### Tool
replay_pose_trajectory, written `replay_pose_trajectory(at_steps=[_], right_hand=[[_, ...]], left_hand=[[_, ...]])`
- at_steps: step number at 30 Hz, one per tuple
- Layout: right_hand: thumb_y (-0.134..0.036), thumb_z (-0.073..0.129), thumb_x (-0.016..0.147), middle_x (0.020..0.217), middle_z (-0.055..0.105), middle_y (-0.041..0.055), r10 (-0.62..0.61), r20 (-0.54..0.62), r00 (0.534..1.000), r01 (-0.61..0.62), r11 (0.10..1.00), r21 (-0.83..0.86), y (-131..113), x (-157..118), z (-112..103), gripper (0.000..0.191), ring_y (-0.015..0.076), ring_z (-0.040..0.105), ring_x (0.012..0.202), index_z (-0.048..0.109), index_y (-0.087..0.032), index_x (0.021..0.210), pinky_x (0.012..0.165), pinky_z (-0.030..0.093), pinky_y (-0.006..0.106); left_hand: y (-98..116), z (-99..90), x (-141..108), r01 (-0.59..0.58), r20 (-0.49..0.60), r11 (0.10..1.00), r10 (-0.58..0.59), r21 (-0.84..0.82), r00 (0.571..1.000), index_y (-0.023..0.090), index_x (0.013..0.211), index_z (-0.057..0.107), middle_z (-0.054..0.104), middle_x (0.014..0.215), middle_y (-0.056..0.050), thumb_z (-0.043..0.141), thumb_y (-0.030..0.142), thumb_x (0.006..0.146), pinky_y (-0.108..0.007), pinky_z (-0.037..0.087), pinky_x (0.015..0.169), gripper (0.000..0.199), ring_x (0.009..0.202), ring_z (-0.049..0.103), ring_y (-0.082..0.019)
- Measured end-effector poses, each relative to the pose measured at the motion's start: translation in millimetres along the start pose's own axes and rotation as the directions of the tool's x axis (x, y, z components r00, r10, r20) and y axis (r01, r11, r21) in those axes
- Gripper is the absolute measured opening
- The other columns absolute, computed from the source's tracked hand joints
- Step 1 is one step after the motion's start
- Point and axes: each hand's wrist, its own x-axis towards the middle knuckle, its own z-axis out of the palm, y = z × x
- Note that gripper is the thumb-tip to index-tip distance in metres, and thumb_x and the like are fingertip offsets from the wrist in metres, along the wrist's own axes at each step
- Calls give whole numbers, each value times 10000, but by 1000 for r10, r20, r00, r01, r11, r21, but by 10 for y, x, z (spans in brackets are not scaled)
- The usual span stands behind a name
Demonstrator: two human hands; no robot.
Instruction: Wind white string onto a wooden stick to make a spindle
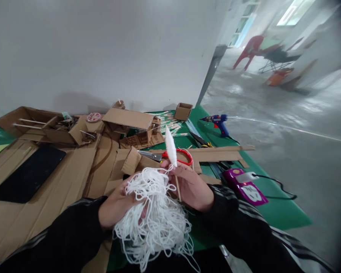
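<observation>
Your left hand (118,203) cups the yarn (159,223) before you; your right hand (194,186), fingers closed, grips the stick (177,188) above the worktop (281,212). Winding appears in hand; the next turn calls for untangled slack.

Your left hand (113,207) cups a tangle of white yarn (159,220); your right hand (197,189) holds a stick wrapped white (171,149) up top, tip near 12 o'clock. From the tangle, red-handled scissors (155,156) lie just past 12, a blue glue gun (222,126) at 1, a purple box (244,186) near 3, a black slab (28,173) past 9
</observation>
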Motion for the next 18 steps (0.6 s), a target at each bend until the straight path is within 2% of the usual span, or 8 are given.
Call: replay_pose_trajectory(at_steps=[3,7,10,13,14,16,18], right_hand=[[-245,664,754,832,682,33,-9,36,999,9,1000,-18,-28,-10,-6,163,144,606,735,701,-196,905,646,472,243],[-312,662,768,834,652,46,-92,25,995,94,989,-117,-53,-7,-27,176,169,583,772,724,-192,881,707,474,282],[-332,700,787,852,644,40,-164,-6,986,161,972,-172,-77,-2,-56,190,138,560,767,741,-171,880,703,457,242],[-314,729,791,842,636,24,-197,16,980,197,964,-179,-103,0,-73,183,101,542,717,738,-156,882,667,444,213],[-313,732,792,848,638,25,-199,19,980,200,964,-177,-109,0,-73,176,100,546,718,733,-154,866,664,447,214],[-315,733,794,859,651,33,-194,4,981,191,965,-181,-113,3,-69,171,108,565,743,715,-149,827,671,460,217],[-311,734,795,828,661,32,-182,-14,983,176,966,-188,-107,12,-64,171,108,580,731,692,-146,804,662,470,214]], left_hand=[[-25,0,6,-48,-31,999,48,9,998,160,902,676,592,480,37,824,305,643,-204,424,397,332,359,480,-87],[-12,-12,23,-100,-67,994,102,36,992,165,708,655,585,461,41,848,187,546,-201,395,399,253,376,471,-91],[31,-9,32,-166,-90,982,175,94,980,169,707,679,632,555,20,849,151,523,-240,452,510,251,488,534,-122],[66,-5,26,-223,-33,952,235,212,972,166,727,691,687,715,-37,808,223,612,-289,484,629,174,640,612,-180],[67,-7,20,-257,13,922,264,290,964,160,700,684,693,772,-60,789,234,642,-295,484,651,141,694,628,-197],[45,-11,2,-338,120,795,323,504,939,155,628,662,693,861,-88,759,229,678,-300,482,706,132,815,644,-229],[-1,-10,-23,-362,155,669,350,649,924,170,675,675,698,857,-72,724,214,710,-293,481,727,75,841,648,-226]])
